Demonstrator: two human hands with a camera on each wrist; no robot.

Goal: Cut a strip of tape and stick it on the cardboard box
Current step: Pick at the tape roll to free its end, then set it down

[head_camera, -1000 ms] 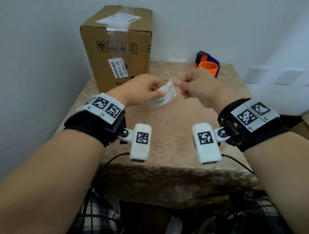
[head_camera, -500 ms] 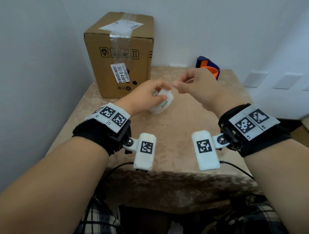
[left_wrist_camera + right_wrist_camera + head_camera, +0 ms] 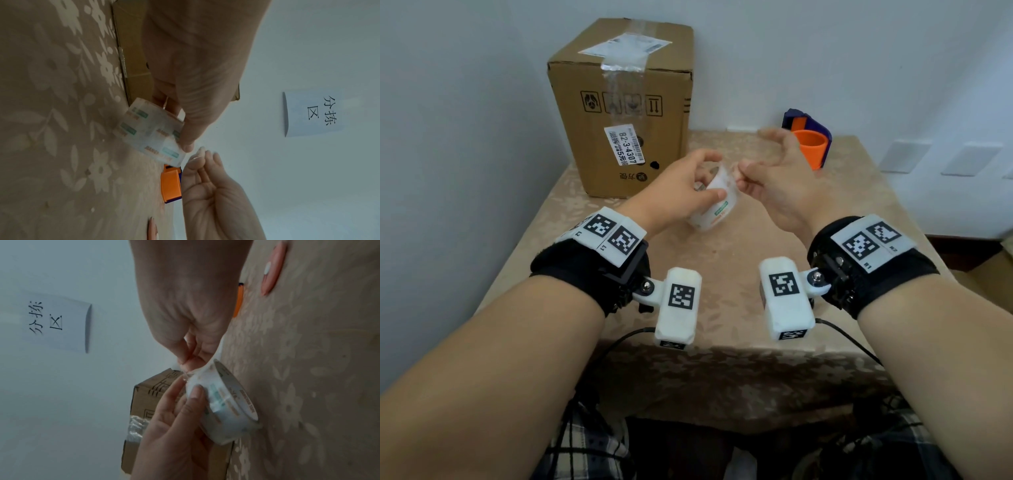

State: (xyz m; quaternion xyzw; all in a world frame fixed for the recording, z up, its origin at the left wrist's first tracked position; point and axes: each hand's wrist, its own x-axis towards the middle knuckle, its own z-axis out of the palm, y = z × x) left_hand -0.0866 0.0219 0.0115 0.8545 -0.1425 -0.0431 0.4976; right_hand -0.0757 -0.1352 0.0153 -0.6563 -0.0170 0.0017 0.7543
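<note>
A roll of clear tape (image 3: 717, 209) with green and orange print is held just above the table by my left hand (image 3: 705, 180), thumb on its outer face and fingers round the far side. My right hand (image 3: 741, 171) pinches the tape's loose end at the roll's upper rim between thumb and forefinger, its other fingers splayed. The right wrist view shows that pinch right against the roll (image 3: 224, 404). The cardboard box (image 3: 619, 102) stands upright at the table's back left, beyond both hands, with old tape and labels on its top and front.
An orange cup in a purple holder (image 3: 810, 144) stands at the back right by the wall. A flat pink-orange oval object (image 3: 273, 267) lies on the patterned tablecloth (image 3: 722, 274) under my right forearm. Walls close the left and back sides.
The roll has sunk closer to the table in my left hand. My right hand's outer fingers have spread open while thumb and forefinger stay at the roll's rim.
</note>
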